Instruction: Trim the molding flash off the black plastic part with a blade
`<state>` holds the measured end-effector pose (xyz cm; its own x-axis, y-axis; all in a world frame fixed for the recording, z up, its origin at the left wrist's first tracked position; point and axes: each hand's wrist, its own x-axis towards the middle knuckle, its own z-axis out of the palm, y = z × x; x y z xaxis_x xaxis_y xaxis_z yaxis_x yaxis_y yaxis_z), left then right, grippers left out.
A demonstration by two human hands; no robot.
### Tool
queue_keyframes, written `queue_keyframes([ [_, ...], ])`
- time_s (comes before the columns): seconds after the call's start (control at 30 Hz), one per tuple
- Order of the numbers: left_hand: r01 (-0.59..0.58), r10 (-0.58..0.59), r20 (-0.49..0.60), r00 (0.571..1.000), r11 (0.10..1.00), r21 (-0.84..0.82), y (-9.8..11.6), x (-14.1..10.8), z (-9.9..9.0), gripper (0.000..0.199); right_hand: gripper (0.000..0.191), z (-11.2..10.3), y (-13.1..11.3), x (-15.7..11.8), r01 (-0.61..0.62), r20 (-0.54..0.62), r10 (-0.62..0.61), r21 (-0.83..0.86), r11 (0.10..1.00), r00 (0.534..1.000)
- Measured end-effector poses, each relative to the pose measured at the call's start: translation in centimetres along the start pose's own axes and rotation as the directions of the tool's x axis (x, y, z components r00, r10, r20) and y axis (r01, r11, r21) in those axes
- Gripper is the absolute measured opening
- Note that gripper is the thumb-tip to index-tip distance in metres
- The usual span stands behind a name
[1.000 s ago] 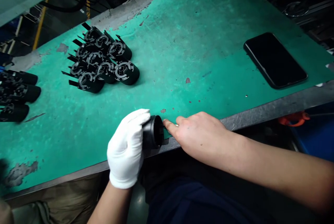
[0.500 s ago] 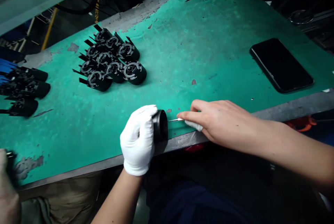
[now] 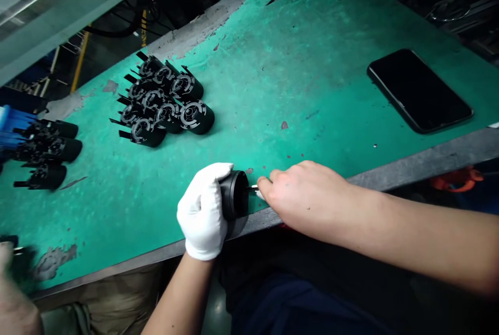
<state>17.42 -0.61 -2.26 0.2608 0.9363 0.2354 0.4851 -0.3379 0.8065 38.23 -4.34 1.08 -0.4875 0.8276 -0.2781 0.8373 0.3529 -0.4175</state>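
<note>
My left hand [image 3: 202, 213], in a white glove, is wrapped round a black cylindrical housing [image 3: 234, 194] near the table's front edge. The housing lies tilted on its side, its open end facing right. My bare right hand [image 3: 304, 192] is closed on a slim tool [image 3: 253, 189] whose short dark and white part shows between the fingertips and the housing's mouth. Whether its tip is inside the housing I cannot tell, and most of the tool is hidden by the fingers.
On the worn green table [image 3: 296, 64], several black cylindrical parts [image 3: 166, 98] stand grouped at the back left. More black parts [image 3: 50, 150] sit at far left beside a blue object [image 3: 15, 129]. A phone [image 3: 421, 90] lies right. Another person's hand [image 3: 11, 283] is at lower left.
My right hand has moved left towards the housing and turned so its back faces up. The tool's thin metal shaft, bare before, is now mostly out of sight. My left hand keeps its hold.
</note>
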Motion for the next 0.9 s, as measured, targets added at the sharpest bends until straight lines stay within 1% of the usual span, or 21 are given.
queue_keyframes([
  [0.1, -0.029, 0.030, -0.030, 0.999, 0.999, 0.031, 0.0, -0.1, 0.0, 0.031, 0.025, 0.1, 0.3, -0.2, 0.074, -0.012, -0.074, -0.010, 0.997, 0.997],
  [0.2, -0.034, 0.035, -0.038, 0.999, 0.998, 0.044, 0.0, -0.2, 0.0, 0.032, 0.030, 0.5, 0.7, -0.6, 0.113, -0.016, -0.114, -0.034, 0.993, 0.993],
  [0.3, -0.028, 0.029, -0.028, 0.999, 0.998, 0.059, -0.1, -0.3, 0.0, 0.034, 0.033, 1.0, 1.1, -0.8, 0.102, -0.017, -0.103, -0.050, 0.994, 0.995],
  [0.47, -0.015, 0.016, -0.025, 1.000, 1.000, 0.021, -0.2, -0.7, -0.1, 0.033, 0.051, 1.8, 1.2, -1.3, 0.033, -0.070, -0.036, -0.042, 0.999, 0.997],
  [0.6, -0.054, 0.057, -0.031, 0.998, 0.996, 0.076, 0.4, -1.5, -0.3, 0.030, 0.050, 1.9, 0.8, -1.8, 0.013, -0.118, -0.010, 0.027, 1.000, 0.993],
  [0.73, -0.065, 0.070, -0.048, 0.996, 0.993, 0.103, 1.1, -2.6, -0.7, 0.026, 0.055, 1.9, 0.5, -2.2, 0.027, -0.123, -0.016, 0.094, 0.995, 0.992],
  [0.9, -0.106, 0.108, -0.035, 0.993, 0.991, 0.076, 1.6, -3.8, -1.1, 0.021, 0.057, 2.1, 0.0, -1.8, 0.051, -0.131, -0.045, 0.044, 0.998, 0.990],
])
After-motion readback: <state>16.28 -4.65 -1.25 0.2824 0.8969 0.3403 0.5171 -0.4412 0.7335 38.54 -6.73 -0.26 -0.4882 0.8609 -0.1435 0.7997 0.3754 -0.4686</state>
